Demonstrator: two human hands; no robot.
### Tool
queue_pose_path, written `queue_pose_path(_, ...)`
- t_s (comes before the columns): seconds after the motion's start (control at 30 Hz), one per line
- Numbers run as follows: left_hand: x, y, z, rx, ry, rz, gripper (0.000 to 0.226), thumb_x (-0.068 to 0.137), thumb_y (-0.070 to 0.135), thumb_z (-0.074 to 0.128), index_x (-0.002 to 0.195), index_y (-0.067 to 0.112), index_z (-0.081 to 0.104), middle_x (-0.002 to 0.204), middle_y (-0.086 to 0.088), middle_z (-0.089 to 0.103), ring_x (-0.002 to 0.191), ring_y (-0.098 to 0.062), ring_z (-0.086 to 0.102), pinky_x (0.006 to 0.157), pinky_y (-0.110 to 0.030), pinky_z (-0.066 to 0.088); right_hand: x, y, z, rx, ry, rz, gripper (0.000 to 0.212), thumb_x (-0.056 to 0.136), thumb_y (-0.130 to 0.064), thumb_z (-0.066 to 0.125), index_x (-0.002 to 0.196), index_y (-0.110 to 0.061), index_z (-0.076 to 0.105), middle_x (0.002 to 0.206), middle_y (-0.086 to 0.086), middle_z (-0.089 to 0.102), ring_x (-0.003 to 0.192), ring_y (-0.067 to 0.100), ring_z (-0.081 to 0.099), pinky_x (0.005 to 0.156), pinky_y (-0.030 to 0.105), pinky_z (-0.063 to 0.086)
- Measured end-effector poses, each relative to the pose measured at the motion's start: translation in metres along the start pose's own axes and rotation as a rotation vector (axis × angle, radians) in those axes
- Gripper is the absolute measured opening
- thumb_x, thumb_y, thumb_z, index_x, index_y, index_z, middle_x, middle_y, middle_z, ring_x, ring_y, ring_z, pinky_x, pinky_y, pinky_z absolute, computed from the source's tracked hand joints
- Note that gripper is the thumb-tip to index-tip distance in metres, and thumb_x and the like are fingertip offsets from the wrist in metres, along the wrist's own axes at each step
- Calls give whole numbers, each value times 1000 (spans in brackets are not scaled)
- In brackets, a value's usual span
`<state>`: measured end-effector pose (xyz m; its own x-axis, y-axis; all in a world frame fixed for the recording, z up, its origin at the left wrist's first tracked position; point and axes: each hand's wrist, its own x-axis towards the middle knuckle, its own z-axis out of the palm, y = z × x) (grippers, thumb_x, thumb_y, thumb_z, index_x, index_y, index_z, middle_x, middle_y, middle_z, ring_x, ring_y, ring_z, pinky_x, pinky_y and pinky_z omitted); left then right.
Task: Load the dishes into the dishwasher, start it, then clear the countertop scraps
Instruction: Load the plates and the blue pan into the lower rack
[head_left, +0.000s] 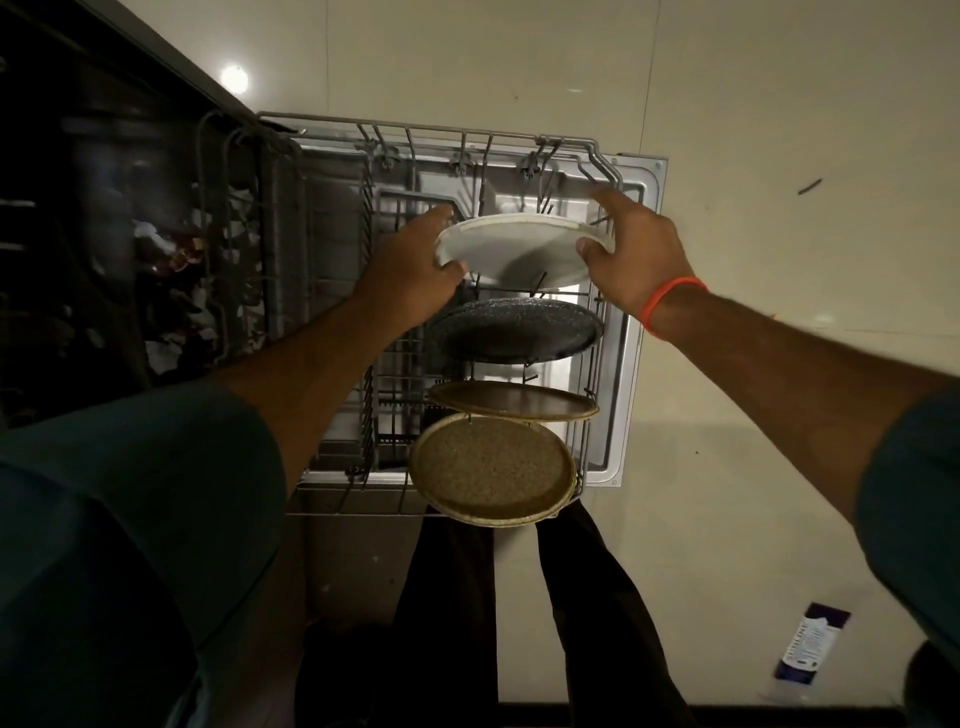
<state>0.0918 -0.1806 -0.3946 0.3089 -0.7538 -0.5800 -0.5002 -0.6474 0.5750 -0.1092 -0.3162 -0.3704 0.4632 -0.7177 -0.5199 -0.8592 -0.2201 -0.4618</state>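
A white plate (519, 249) is gripped at its edges between the left hand (415, 265) and right hand (631, 254) — held over the lower dishwasher rack (467, 140), just beyond a dark plate (514, 330) standing there.

Darkness is swallowing the dishwasher interior (104, 234) at upper left; a bottle's label (810, 649), lower right, is reading too small.
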Motion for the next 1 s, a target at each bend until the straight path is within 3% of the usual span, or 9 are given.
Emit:
queue_pose_path(0.2,-32,13,0,-7,133,23,70,96,21,70,158,17,36,152,-10,49,136,-25,49,100,-24,38,-28,-17,2,38,110,-69,61,97,-22,62,153,-19,37,151,9,46,138,28,45,116,39,38)
queue_pose_path(0.4,-92,37,1,-83,150,-76,70,100,38,60,160,38,23,165,-3,26,152,-26,24,120,-50,33,-91,-52,11,37,82,-62,64,100,-34,56,157,-25,28,161,11,32,149,29,28,121,40,26)
queue_pose_path(0.53,-152,50,5,-113,76,-187,73,103,44,53,164,36,13,173,0,7,159,-21,2,127,-51,15,-148,-74,12,79,47,-8,61,101,-34,54,156,-24,30,160,14,33,146,35,32,119,49,33)
queue_pose_path(0.63,-206,55,8,-121,70,-200,72,104,46,50,165,30,13,173,-2,7,159,-20,3,128,-45,14,-193,-91,8,172,36,16,61,99,-32,57,154,-18,36,155,13,39,143,34,37,116,48,36)
queue_pose_path(0.77,-265,72,3,-167,138,-220,73,99,56,46,163,34,18,171,-1,17,157,-24,17,124,-54,26,-239,-110,-7,278,4,32,62,99,-33,59,154,-15,37,159,14,36,146,32,35,118,46,34)
queue_pose_path(0.9,-310,95,-9,-289,256,-213,72,101,50,52,163,33,19,171,-2,19,157,-20,15,126,-49,22,-270,-122,-41,349,-8,-37,60,101,-35,56,155,-18,35,158,10,37,146,26,35,120,39,30)
queue_pose_path(1.0,-344,113,-23,-351,328,-172,73,100,55,50,162,35,18,171,0,16,158,-18,12,126,-50,21,-291,-129,-74,332,-14,-132,60,102,-37,54,156,-19,34,159,7,35,147,24,33,121,43,29)
